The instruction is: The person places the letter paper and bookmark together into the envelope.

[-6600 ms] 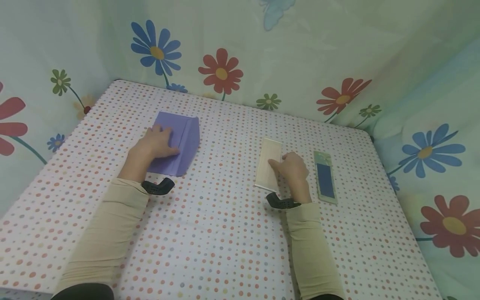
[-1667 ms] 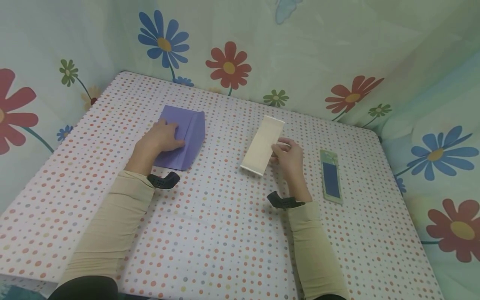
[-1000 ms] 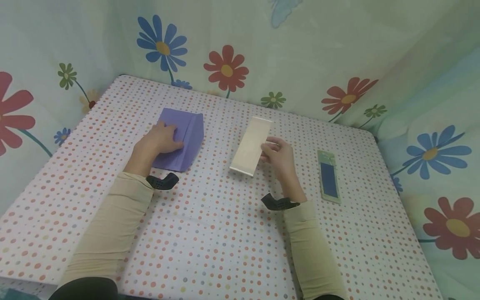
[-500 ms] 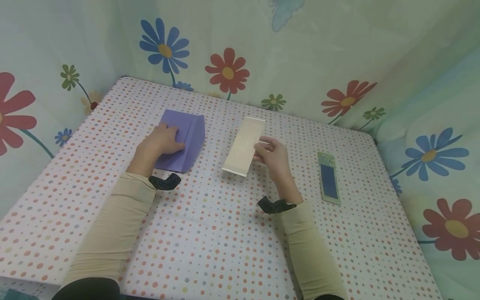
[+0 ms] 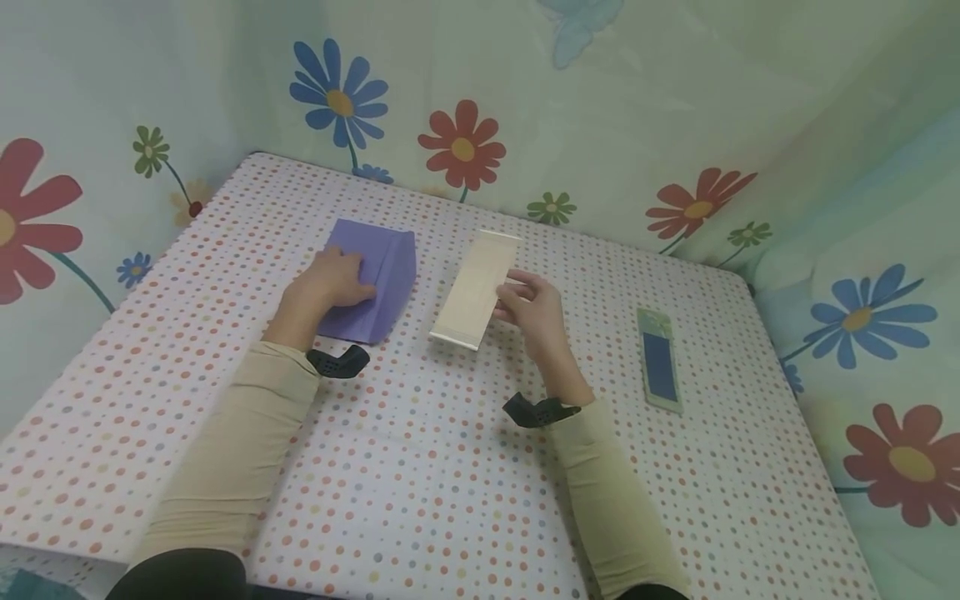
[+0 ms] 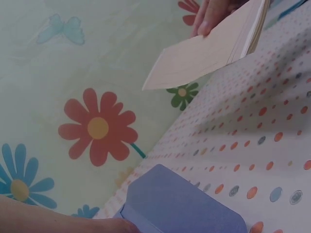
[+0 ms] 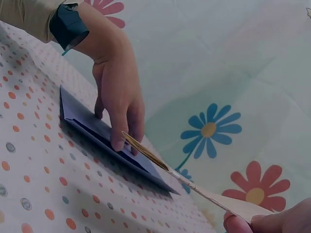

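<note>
Fingers of the right hand (image 5: 538, 310) are pinched on a packet (image 5: 476, 288); an envelope (image 5: 387, 271) at its nine o'clock is touched by the spread left hand (image 5: 333, 283).

A small booth around a tabletop (image 5: 420, 483), walled with flowery sheeting (image 5: 637, 108).
Behind the tabletop and along its left and right sides hangs the pale, lightly creased sheeting, printed with blue flowers (image 5: 340, 103), red flowers (image 5: 462, 150), small green flowers (image 5: 551, 208) and a pale blue butterfly (image 6: 61, 30); over the tabletop lies a white covering (image 5: 735, 500) speckled with coloured dots. The room beyond is hidden, so whether this is a home or a studio cannot be told. Black wrist mounts (image 5: 341, 363) above the tabletop suit a recording spot.
</note>
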`<state>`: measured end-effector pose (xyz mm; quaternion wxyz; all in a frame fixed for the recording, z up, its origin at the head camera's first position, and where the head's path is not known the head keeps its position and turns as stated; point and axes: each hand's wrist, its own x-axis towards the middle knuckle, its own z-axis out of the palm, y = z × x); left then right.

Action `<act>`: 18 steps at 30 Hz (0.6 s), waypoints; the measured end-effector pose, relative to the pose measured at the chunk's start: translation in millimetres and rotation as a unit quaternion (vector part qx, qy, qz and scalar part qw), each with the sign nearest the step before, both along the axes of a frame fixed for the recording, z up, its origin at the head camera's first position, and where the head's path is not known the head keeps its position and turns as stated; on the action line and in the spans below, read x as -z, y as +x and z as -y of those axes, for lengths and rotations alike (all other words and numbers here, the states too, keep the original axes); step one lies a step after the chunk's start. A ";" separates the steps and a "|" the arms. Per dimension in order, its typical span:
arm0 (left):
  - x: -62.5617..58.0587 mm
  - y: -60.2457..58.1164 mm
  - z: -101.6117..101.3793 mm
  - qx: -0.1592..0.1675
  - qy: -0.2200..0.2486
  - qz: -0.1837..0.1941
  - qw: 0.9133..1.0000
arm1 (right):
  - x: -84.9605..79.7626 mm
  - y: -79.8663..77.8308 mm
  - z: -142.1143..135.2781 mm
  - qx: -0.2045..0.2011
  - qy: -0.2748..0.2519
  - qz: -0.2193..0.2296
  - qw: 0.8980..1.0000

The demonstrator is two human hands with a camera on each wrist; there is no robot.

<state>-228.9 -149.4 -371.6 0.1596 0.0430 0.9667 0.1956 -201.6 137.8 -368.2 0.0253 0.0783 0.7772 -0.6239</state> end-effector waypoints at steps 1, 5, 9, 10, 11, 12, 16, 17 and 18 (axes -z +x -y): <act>1.0 -0.4 0.6 -0.001 0.000 -0.001 1.000 | -0.4 -0.7 3.0 -0.003 -0.005 0.000 1.000; 2.7 -0.7 2.1 -0.001 0.000 -0.007 1.000 | -1.3 -4.7 16.2 -0.012 -0.007 -0.004 1.000; 3.5 -1.1 2.1 0.002 -0.002 -0.009 1.000 | -1.0 -9.7 28.4 -0.016 -0.014 -0.010 1.000; 3.6 -1.2 2.0 0.003 -0.002 -0.010 1.000 | -0.7 -10.9 31.3 -0.016 -0.017 -0.011 1.000; 3.8 -1.3 2.0 0.003 -0.003 -0.009 1.000 | -0.4 -12.0 33.8 -0.018 -0.018 -0.012 1.000; 4.0 -1.6 1.9 0.003 -0.004 -0.008 1.000 | 0.2 -13.1 36.2 -0.021 -0.018 -0.014 1.000; 3.5 -1.7 1.1 -0.001 -0.004 -0.006 1.000 | 3.7 -16.5 44.6 -0.028 -0.023 -0.013 0.999; 3.3 -1.6 0.9 -0.002 -0.003 -0.006 1.000 | 4.5 -17.1 46.4 -0.028 -0.023 -0.013 0.999; 3.3 -1.7 0.6 -0.002 -0.003 -0.007 1.000 | 5.6 -17.5 48.2 -0.030 -0.024 -0.012 0.999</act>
